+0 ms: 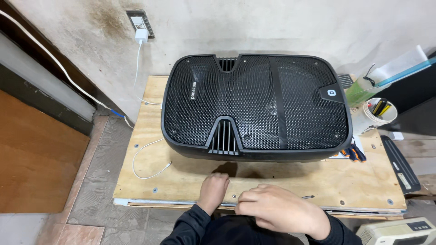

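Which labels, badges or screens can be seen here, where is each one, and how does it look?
Speaker logo: left of grille, small white lettering, sideways.
Badge: grille's upper right, dark panel with a white square mark.
Device: bottom right corner, beige box with a dark display window.
Black bar: right table edge, small white labels.

- A large black mesh-fronted loudspeaker (256,106) lies face-up on a pale plywood tabletop (150,136), filling its far half.
- At 6 o'clock from the speaker, both hands rest at the board's near edge: the left hand (213,188) on the wood, the right hand (277,209) just beside it at 4 o'clock.
- A thin white cable (147,161) loops on the board at 8 o'clock from the speaker.
- A white plastic cup of pens (377,113) stands at 3 o'clock, beside the speaker.
- A white wall charger (141,35) sits behind, at 11 o'clock.
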